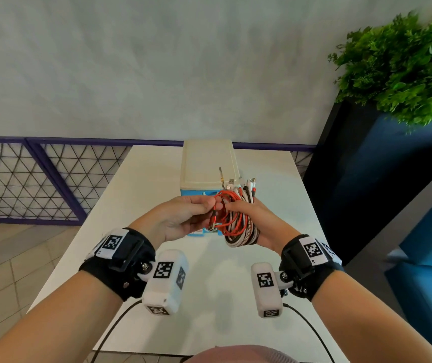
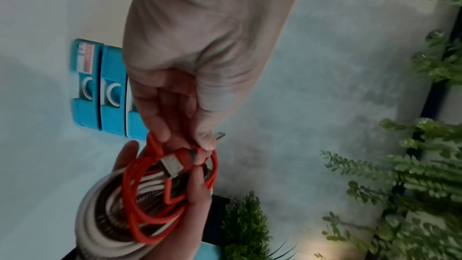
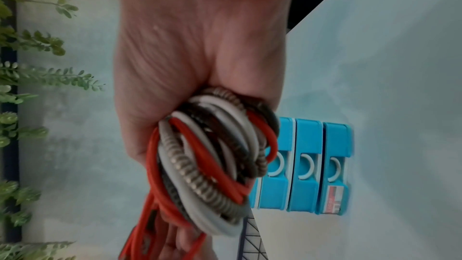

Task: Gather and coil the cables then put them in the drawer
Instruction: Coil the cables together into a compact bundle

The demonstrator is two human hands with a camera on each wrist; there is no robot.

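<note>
A bundle of coiled cables [image 1: 239,226], red, white and braided dark ones, hangs in the air above the white table. My right hand [image 1: 246,213] grips the bundle [image 3: 212,155] with its fingers curled round the loops. Several plug ends [image 1: 246,183] stick up from the top. My left hand [image 1: 196,212] pinches the red cable [image 2: 155,195] near its metal USB plug [image 2: 172,165], touching the coil. Behind the hands stands the small drawer unit [image 1: 207,166], cream on top with blue drawer fronts [image 3: 307,165], all pushed in.
The white table [image 1: 136,205] runs from me to the grey wall. A purple-framed mesh railing [image 1: 39,179] lies to the left. A dark blue planter [image 1: 366,184] with green foliage [image 1: 403,66] stands at the right.
</note>
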